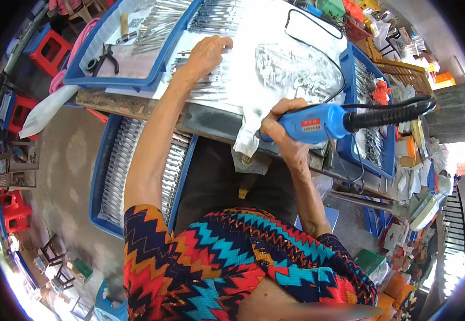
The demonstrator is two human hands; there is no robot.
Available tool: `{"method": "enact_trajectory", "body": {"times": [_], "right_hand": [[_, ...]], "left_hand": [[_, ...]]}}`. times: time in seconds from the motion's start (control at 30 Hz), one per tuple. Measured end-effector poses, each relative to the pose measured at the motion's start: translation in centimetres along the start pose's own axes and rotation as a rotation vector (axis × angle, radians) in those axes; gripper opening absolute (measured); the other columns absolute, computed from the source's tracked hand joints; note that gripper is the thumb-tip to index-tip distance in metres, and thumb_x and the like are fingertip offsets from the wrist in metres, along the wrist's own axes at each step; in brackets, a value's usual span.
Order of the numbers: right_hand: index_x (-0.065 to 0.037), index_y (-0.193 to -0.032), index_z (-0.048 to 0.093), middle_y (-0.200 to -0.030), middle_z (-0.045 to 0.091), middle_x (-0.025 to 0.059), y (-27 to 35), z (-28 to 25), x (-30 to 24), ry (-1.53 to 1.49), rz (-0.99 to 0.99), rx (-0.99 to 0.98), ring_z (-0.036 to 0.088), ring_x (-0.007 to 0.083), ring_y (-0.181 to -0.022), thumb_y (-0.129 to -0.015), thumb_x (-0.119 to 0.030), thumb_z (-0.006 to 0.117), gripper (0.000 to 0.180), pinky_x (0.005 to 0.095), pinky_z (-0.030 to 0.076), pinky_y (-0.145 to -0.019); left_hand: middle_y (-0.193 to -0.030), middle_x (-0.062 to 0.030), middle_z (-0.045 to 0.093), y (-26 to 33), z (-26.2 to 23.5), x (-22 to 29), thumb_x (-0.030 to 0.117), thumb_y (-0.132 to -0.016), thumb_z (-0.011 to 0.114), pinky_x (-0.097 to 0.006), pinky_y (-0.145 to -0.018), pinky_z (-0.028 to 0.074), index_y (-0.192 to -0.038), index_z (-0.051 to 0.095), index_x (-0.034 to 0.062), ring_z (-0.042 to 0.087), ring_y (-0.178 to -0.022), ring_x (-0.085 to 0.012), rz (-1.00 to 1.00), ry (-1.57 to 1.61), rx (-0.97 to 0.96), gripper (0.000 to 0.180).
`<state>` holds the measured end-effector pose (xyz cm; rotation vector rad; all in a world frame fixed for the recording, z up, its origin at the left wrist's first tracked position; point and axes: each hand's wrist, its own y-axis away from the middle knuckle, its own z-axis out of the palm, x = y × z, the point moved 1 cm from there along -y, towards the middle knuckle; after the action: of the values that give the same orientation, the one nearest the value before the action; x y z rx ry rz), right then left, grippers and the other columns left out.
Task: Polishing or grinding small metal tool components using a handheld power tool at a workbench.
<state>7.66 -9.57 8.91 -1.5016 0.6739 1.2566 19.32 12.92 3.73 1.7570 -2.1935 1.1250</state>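
Note:
My right hand (288, 128) is wrapped round a blue electric screwdriver (318, 123) with a black cord sleeve, held almost level at the table's front edge. Its tip end is hidden by the hand. My left hand (206, 58) reaches over slim silver metal pieces (208, 91) laid in rows on the white tabletop. The left fingers are bent and drawn together; whatever they pinch, if anything, is too small to make out. Right of that hand lies a clear plastic bag (296, 69) of small metal parts.
A blue tray (157, 84) at left holds long metal pieces and black-handled pliers (104, 60). Another blue tray (390, 160) with metal parts stands at right. Below the table, a blue crate (101, 171) contains rows of metal pieces. The screwdriver's black cable (387, 107) runs right.

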Motion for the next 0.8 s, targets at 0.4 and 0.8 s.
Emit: {"method": "enact_trajectory", "body": {"times": [0.4, 0.8], "right_hand": [[-0.004, -0.085, 0.047, -0.066, 0.052, 0.0047, -0.7, -0.6, -0.3, 0.091, -0.144, -0.117, 0.049, 0.0101, -0.056, -0.064, 0.009, 0.067, 0.031, 0.0231, 0.037, -0.052], [-0.002, -0.090, 0.045, -0.069, 0.050, 0.0076, -0.5, -1.3, 0.3, 0.016, -0.106, -0.189, 0.052, 0.0142, -0.060, -0.069, 0.011, 0.057, 0.028, 0.0277, 0.045, -0.056]], "left_hand": [[-0.087, -0.0158, 0.061, -1.9, 2.0, -3.6, -0.002, -0.071, 0.049, -0.040, -0.074, 0.046, -0.088, 0.064, 0.0082, 0.058, -0.082, -0.0336, 0.062, -0.073, -0.129, 0.024], [-0.083, -0.0109, 0.050, -6.9, 4.8, -5.5, 0.002, -0.072, 0.055, -0.039, -0.075, 0.043, -0.088, 0.058, 0.0090, 0.051, -0.085, -0.0298, 0.198, -0.390, 0.035, 0.017]]}}
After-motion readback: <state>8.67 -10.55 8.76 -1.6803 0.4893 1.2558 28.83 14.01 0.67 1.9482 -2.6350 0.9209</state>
